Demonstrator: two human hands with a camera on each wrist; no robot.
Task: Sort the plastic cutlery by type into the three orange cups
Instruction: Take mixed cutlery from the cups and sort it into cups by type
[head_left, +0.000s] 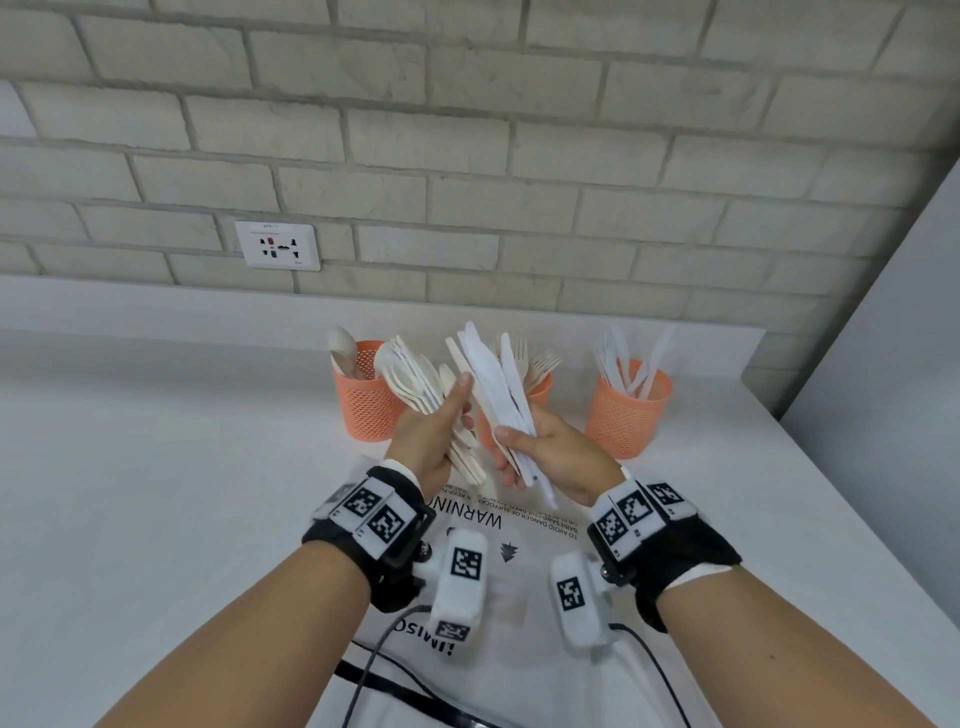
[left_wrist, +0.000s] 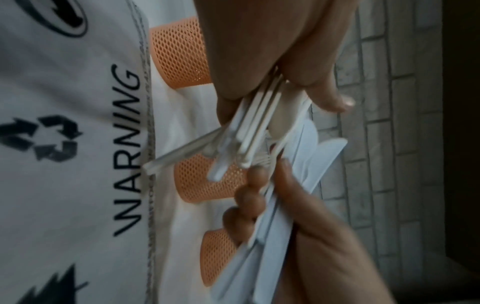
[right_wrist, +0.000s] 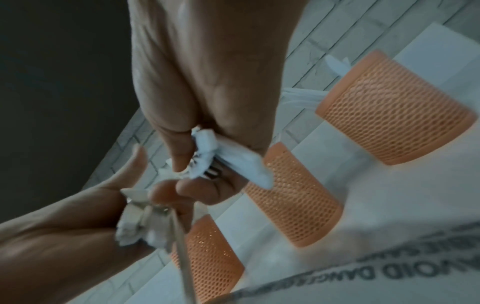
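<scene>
Left hand (head_left: 431, 441) grips our spoon bundle (head_left: 415, 384), bowls toward 11 o'clock; right hand (head_left: 556, 452) grips our knife bundle (head_left: 493, 384), blades toward 11 o'clock. On the desk (head_left: 156, 467): left cup (head_left: 363, 405) holds spoons, middle cup (head_left: 540, 389) forks, right cup (head_left: 628, 410) knives. Bag (head_left: 519, 571) at 6 o'clock reads "WARNING".

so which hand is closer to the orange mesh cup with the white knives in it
Right. The right hand, gripping a bundle of white plastic knives, is just left of the orange mesh cup on the right. The left hand, holding cream spoons, sits farther left.
</scene>
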